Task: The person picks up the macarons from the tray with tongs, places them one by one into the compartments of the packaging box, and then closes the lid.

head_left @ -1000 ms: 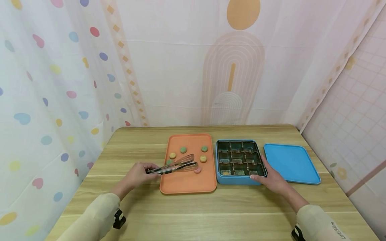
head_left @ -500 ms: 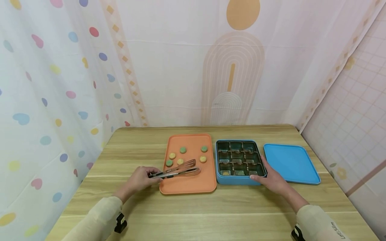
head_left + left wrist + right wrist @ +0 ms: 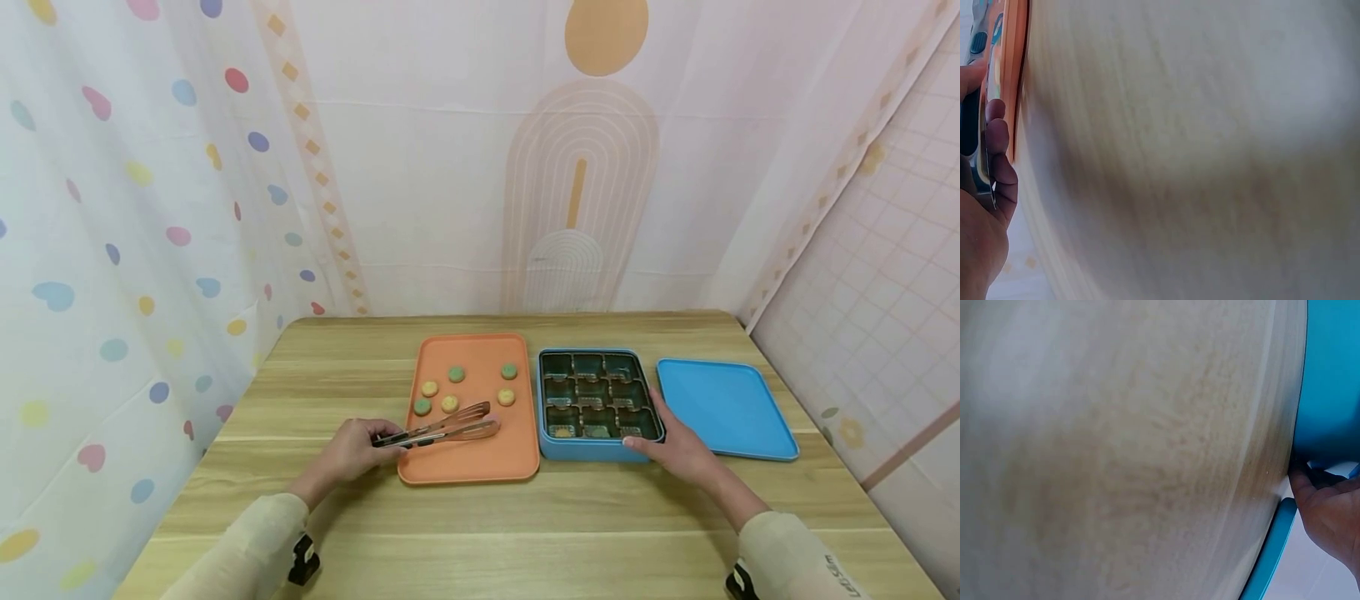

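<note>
My left hand (image 3: pixel 354 452) grips a pair of tongs (image 3: pixel 431 437) by the handle end. The tongs' slotted heads reach low over the orange tray (image 3: pixel 468 468), slightly apart, with a bit of pink cookie showing by their tips. Behind them on the tray lie small round macaron-like cookies: a green cookie (image 3: pixel 456 374), a yellow cookie (image 3: pixel 506 397) and several others. My right hand (image 3: pixel 678 448) holds the near right corner of the blue box (image 3: pixel 585 451), its thumb on the front rim and fingers along the right side. The right wrist view shows the hand against the box's wall.
Inside the box sits a clear insert divided into compartments; a yellow piece (image 3: pixel 564 432) and a green piece (image 3: pixel 597 432) lie in the front row. Right of the box is a flat blue lid (image 3: pixel 723 408). A curtain (image 3: pixel 420 208) hangs behind the wooden table (image 3: pixel 525 533).
My left hand has brought the tongs nearer to me and slightly right, uncovering a yellow and a green cookie. The pink cookie is now mostly hidden. My right hand stays on the box.
</note>
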Tool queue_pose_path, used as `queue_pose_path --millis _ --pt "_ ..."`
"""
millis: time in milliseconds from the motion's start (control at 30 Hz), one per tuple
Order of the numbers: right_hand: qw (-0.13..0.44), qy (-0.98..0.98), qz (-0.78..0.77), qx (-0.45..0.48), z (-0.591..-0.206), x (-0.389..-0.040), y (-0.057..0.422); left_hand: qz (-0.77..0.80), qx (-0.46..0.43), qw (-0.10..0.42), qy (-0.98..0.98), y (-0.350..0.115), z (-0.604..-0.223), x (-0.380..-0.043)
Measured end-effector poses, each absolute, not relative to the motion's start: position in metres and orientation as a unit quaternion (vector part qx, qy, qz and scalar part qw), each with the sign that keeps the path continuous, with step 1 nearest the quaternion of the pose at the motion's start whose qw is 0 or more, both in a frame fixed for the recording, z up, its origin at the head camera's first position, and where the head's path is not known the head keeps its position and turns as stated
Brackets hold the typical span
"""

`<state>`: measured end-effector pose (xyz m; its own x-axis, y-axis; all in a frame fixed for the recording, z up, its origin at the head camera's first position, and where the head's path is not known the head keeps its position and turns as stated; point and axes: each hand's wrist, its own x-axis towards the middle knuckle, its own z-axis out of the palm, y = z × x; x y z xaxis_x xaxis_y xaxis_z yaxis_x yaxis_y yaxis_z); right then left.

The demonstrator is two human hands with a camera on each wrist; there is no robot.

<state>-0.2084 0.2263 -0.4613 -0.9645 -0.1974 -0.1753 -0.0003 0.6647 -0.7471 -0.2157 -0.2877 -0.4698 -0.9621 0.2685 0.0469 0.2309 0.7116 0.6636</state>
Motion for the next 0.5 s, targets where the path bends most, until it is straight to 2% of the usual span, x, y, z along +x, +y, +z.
queue_pose_path --millis 500 --pt "0.125 0.907 -0.398 -0.051 -0.4580 -0.2077 0.2256 0.354 0.128 0.029 0.926 -0.2840 -0.4706 -0.2137"
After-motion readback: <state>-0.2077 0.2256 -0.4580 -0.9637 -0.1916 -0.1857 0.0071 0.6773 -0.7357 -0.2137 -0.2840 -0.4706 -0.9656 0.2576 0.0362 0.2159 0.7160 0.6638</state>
